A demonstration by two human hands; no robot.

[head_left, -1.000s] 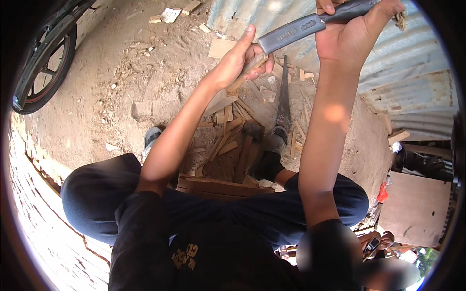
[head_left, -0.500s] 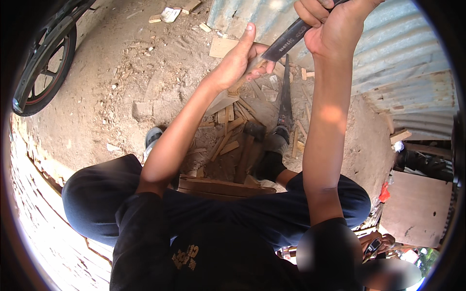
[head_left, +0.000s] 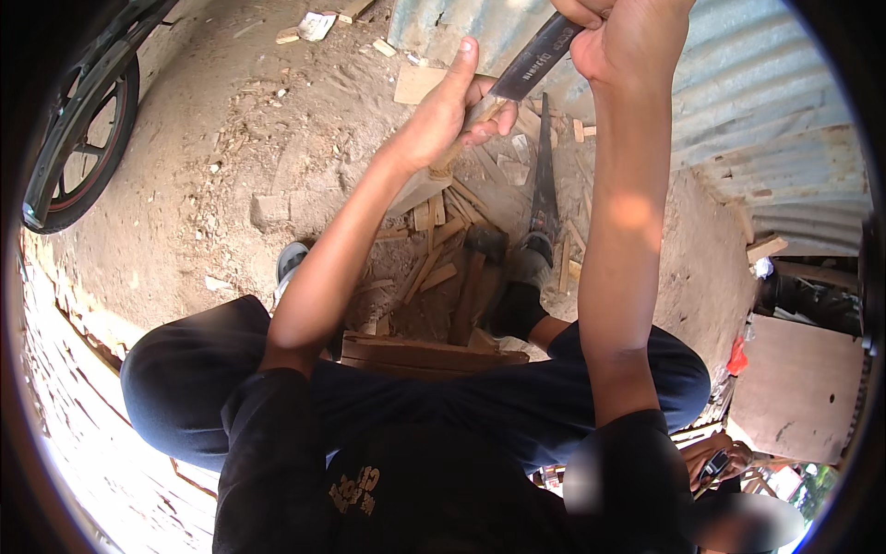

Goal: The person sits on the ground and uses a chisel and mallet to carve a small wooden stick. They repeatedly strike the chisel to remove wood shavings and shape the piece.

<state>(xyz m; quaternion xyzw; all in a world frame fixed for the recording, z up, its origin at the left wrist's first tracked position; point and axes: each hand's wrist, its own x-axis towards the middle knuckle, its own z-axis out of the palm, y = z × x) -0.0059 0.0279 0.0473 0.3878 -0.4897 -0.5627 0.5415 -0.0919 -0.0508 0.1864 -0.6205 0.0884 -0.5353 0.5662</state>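
Note:
A long dark bar (head_left: 533, 66) with light lettering slants across the top of the view, and its lower end is pale and wood-coloured. My right hand (head_left: 635, 35) is closed round the upper part of the bar, partly cut off by the top edge. Lower down, my left hand (head_left: 461, 106) has its fingers curled under the pale end, with the thumb raised off it. Below that end stands a piece of pale wood (head_left: 420, 191). What the far end of the bar looks like is out of view.
A handsaw (head_left: 543, 171) and a hatchet-like tool (head_left: 484, 243) lie among wood offcuts (head_left: 437, 277) between my feet. Before my lap is a wooden block (head_left: 425, 354). Corrugated metal sheeting (head_left: 748, 88) rises at right, a motorcycle wheel (head_left: 92, 148) at left. Another person's hand (head_left: 715, 459) holds a phone.
My right hand has shifted slightly up and to the left along with the dark bar. The left hand stays at the pale end, its thumb still raised.

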